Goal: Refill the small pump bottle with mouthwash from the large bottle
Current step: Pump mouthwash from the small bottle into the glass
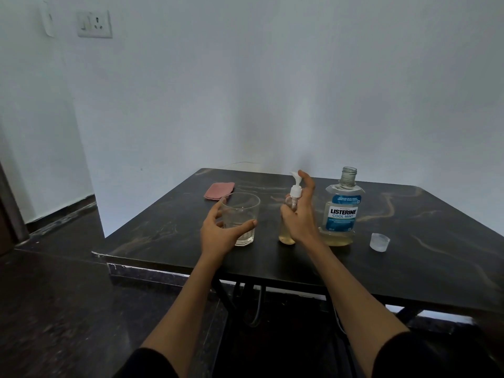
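Observation:
The small pump bottle (289, 230) stands upright on the dark table (409, 257), white pump screwed on, with yellowish liquid in its lower part. My right hand (301, 214) wraps its body, index finger raised at the pump head. To its right stands the large mouthwash bottle (342, 211), uncapped, with a blue label and a little yellowish liquid at the bottom. Its clear cap (379, 242) lies on the table further right. My left hand (223, 233) curls around a clear drinking glass (241, 214), thumb across its front, fingers apart.
A folded pink cloth (219, 190) lies at the table's far left, behind the glass. The table's near edge and left corner are close to my forearms. A wall stands right behind the table, with a socket plate (94, 24) high on the left.

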